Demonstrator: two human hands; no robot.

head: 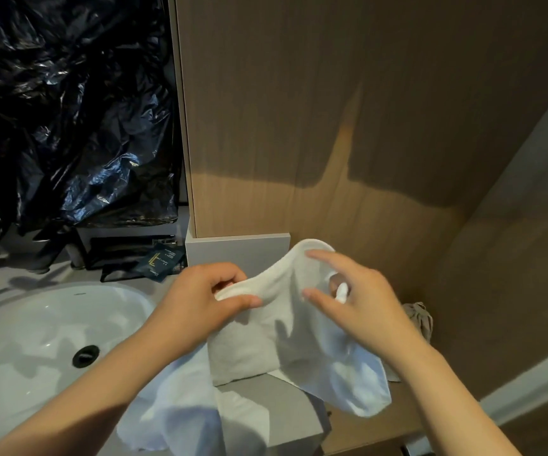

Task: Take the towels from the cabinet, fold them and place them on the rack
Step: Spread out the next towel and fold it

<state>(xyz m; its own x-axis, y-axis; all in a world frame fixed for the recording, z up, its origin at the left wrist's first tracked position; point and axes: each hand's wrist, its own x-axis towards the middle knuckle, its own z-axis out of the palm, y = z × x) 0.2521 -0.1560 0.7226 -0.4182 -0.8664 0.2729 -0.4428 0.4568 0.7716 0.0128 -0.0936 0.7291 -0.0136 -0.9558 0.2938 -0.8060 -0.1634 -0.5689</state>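
Head cam: left hand fingers pinch soft white terry towel edge, right hand fingers half-spread, grip unclear; match corners b4 folding.

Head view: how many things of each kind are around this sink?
White towels: 2, the held towel and the counter towel
Grey cloth: 1
Sink: 1
Dark packet: 1
Black plastic sheet: 1
Hands: 2, left hand and right hand
Total: 8

left hand pinches white towel | right hand on it — grip unclear | beside sink
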